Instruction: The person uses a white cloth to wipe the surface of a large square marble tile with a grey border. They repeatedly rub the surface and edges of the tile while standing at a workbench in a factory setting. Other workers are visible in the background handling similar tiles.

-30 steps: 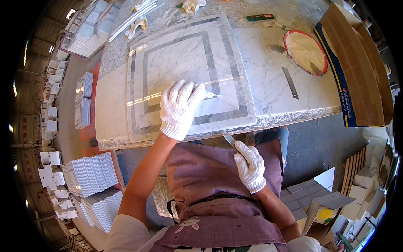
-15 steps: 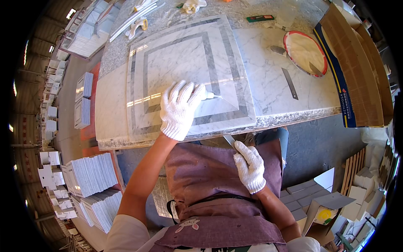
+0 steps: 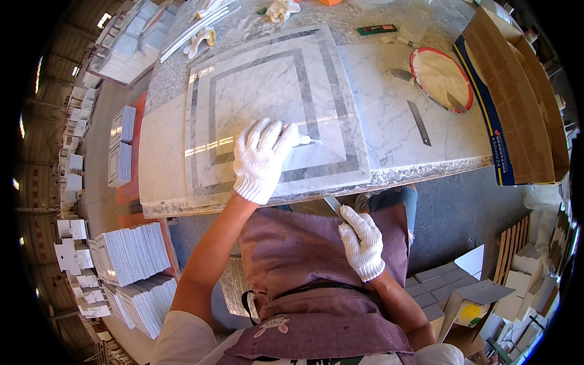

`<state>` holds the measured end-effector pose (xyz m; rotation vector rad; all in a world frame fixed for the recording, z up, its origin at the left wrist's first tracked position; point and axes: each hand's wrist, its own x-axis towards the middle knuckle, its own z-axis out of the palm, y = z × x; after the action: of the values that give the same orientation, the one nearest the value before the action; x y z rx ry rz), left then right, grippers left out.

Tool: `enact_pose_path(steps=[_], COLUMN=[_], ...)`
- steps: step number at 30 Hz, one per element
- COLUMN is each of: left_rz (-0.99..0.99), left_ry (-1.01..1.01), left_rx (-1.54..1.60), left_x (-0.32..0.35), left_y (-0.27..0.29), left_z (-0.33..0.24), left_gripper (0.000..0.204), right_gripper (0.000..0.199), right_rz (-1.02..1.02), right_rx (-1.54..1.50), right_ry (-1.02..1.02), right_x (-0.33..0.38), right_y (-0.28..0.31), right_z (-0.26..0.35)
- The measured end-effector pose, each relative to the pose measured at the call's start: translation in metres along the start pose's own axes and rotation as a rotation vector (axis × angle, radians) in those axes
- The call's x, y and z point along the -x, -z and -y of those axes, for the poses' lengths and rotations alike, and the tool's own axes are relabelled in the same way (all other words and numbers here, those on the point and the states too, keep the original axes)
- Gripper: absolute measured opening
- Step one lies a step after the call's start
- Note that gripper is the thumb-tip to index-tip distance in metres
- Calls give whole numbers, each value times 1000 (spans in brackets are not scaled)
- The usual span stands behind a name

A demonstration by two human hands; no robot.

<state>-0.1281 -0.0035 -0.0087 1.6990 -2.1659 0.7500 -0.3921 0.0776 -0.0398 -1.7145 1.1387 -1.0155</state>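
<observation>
A square white marble panel (image 3: 258, 85) with grey inlaid frame bands lies flat on the worktable. My left hand (image 3: 260, 161), in a white knit glove, is closed round a small white squeeze bottle (image 3: 303, 140). Its thin nozzle points right, low over the panel's inner grey band near the lower right corner; whether the tip touches is too small to tell. Gloved likewise, my right hand (image 3: 363, 246) is held in front of my apron, below the table edge. A flat metal blade (image 3: 332, 204) sticks out from its fingers; most of the tool is hidden by the glove.
Right of the panel are a red-rimmed tub of cream paste (image 3: 439, 73), a flat metal strip (image 3: 420, 123) and a green utility knife (image 3: 376, 29). A cardboard box (image 3: 514, 103) stands at the table's right end. White rods (image 3: 198, 33) and gloves (image 3: 281, 10) lie at the back.
</observation>
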Motion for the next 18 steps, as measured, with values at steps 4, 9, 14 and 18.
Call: enact_pose_path(steps=[4,9,14,18], left_rz=[8,-3,-121,-207], left_ry=[24,104,251,564], left_rx=[24,77,312,693], left_x=[0,2,1,16], left_y=[1,0,0,-3], left_z=[0,2,4,2], left_gripper=[41,39,40,35], right_gripper=[36,41,42,42], right_rz=[-1,-10,-54,-80], right_rx=[-2,-40,-189,-173], right_ry=[-10,-7,-151,-193], right_x=[1,1,-8,-48], right_y=[0,2,21,65], right_z=[0,2,5,20])
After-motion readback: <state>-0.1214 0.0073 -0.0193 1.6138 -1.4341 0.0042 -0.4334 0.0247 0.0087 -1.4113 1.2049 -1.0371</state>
